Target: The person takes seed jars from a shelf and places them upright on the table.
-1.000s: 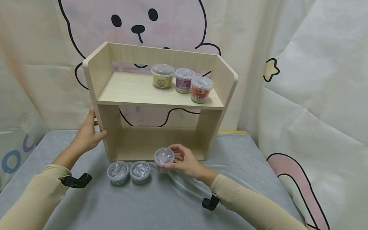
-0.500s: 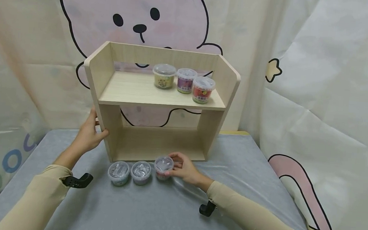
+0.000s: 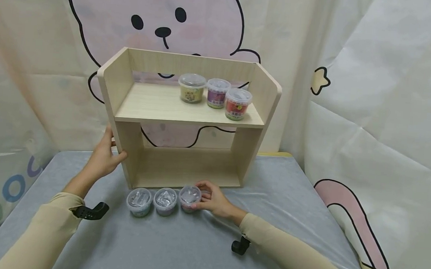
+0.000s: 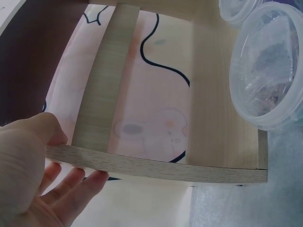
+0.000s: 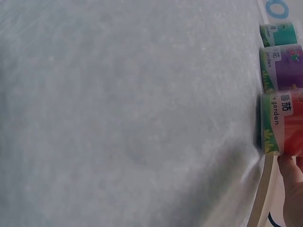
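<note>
My right hand (image 3: 214,200) holds a small clear-lidded plastic cup (image 3: 190,195) by its right side, low at the front of the wooden shelf. Its red label (image 5: 289,123) shows in the right wrist view, with the cup standing on the cloth. To its left stand a purple-labelled cup (image 5: 286,68) and a teal-labelled cup (image 5: 281,34), all in one row. My left hand (image 3: 103,158) grips the left side panel of the shelf (image 3: 111,89). In the left wrist view the thumb lies on one face of that panel (image 4: 189,174) and the fingers on the other.
On the upper board stand a yellow-labelled cup (image 3: 191,92), a purple one (image 3: 216,96) and a red one (image 3: 236,106) toward the right. A grey cloth (image 3: 147,246) covers the table. Printed curtains (image 3: 370,120) hang behind and beside it.
My right hand has lowered the red-labelled cup to the table and shifted it slightly left, nearer the other two cups. The left hand stays on the shelf panel.
</note>
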Available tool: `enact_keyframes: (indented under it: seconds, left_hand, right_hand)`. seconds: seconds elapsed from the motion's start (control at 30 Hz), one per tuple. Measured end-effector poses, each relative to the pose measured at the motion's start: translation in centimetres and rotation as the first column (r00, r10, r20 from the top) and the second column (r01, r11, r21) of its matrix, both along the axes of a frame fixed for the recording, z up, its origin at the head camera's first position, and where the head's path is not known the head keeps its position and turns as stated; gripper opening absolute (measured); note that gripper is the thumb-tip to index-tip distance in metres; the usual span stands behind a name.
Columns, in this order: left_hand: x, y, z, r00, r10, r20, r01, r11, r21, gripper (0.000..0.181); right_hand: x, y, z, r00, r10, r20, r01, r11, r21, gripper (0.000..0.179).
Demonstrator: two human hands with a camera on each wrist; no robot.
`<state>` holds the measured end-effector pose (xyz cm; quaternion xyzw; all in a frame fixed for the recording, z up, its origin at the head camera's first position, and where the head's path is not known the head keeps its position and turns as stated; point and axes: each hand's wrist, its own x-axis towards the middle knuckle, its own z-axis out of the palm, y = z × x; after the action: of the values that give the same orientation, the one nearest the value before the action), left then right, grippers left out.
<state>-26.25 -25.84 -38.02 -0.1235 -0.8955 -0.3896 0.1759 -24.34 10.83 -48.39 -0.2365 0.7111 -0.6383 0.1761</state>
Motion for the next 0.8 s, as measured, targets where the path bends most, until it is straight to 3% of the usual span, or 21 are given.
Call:
enact_keyframes:
  seconds: [0.37, 0.8]
  left_hand:
    - [-0.1, -0.1, 0.0, 1.000, -0.005, 0.006, 0.005, 1.000, -0.004, 0.095]
    - [0.0, -0.2, 0.0, 1.000, -0.010, 0.011, 0.010, 1.000, -0.011, 0.094]
  right_hand:
    - [-0.2, 0.0, -0.5, 1.000, 0.031, -0.003, -0.031, 0.999, -0.012, 0.062]
    - [-0.2, 1.2, 0.4, 0.994, 0.066, -0.090, -0.059, 0.996, 0.071, 0.064]
